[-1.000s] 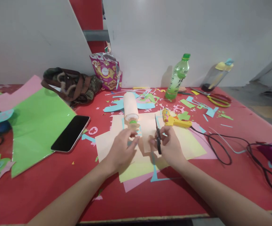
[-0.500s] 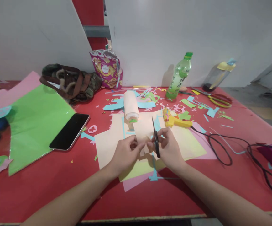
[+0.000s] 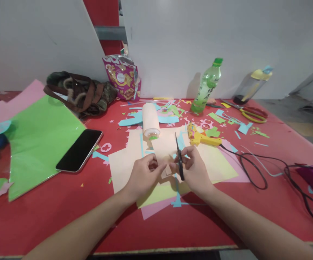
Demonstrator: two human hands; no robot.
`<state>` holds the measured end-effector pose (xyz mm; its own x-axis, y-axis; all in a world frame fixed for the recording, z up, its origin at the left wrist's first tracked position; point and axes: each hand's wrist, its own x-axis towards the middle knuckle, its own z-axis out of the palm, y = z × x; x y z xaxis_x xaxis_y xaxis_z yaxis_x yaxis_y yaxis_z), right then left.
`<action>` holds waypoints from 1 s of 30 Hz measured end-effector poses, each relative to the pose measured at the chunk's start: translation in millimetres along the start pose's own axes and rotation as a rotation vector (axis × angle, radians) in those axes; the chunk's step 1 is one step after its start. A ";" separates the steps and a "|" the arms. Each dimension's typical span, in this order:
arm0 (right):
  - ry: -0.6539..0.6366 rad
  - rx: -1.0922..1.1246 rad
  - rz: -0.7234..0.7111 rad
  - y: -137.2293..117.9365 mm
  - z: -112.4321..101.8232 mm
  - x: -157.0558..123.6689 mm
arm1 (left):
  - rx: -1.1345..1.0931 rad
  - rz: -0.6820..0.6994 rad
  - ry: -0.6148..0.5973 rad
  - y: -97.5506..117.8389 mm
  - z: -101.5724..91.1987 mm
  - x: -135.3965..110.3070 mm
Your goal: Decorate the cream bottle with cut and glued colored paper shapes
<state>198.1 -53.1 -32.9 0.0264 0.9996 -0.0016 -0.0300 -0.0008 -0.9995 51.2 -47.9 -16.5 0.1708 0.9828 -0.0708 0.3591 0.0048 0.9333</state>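
My right hand (image 3: 195,169) grips small black scissors (image 3: 179,157), blades pointing away from me. My left hand (image 3: 143,175) pinches the near edge of a peach paper piece (image 3: 164,148), thumb and fingers closed on it. Both hands meet over a stack of peach, yellow and pink sheets (image 3: 216,162) on the red table (image 3: 64,202). A paper-wrapped bottle with a green cap (image 3: 150,120) lies just beyond the hands. A yellow glue gun (image 3: 199,137) rests to the right of the scissors' tip.
A black phone (image 3: 79,149) lies on a green sheet (image 3: 37,141) at left. Behind are a brown bag (image 3: 78,94), a snack pouch (image 3: 122,77), a green bottle (image 3: 207,86), a dark bottle (image 3: 250,86) and yellow-handled scissors (image 3: 250,113). Black cables (image 3: 267,169) trail right. Paper scraps litter the middle.
My left hand came off the bottle's cap and moved back to pinch the peach paper. My right hand with the scissors shifted slightly towards it.
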 end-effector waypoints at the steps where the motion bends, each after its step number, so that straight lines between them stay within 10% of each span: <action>1: -0.003 0.002 0.000 0.1 0.0 0.0 | -0.001 -0.002 0.004 0.5 0.0 0.0; 30: -0.001 0.014 0.026 1.4 1.0 2.4 | -0.204 -0.179 -0.094 -5.7 -1.0 1.0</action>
<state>197.2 -50.6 -34.3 0.0246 0.9993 -0.0276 -0.0446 -0.0265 -0.9987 48.5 -46.8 -21.6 0.2087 0.9416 -0.2644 0.2005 0.2234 0.9539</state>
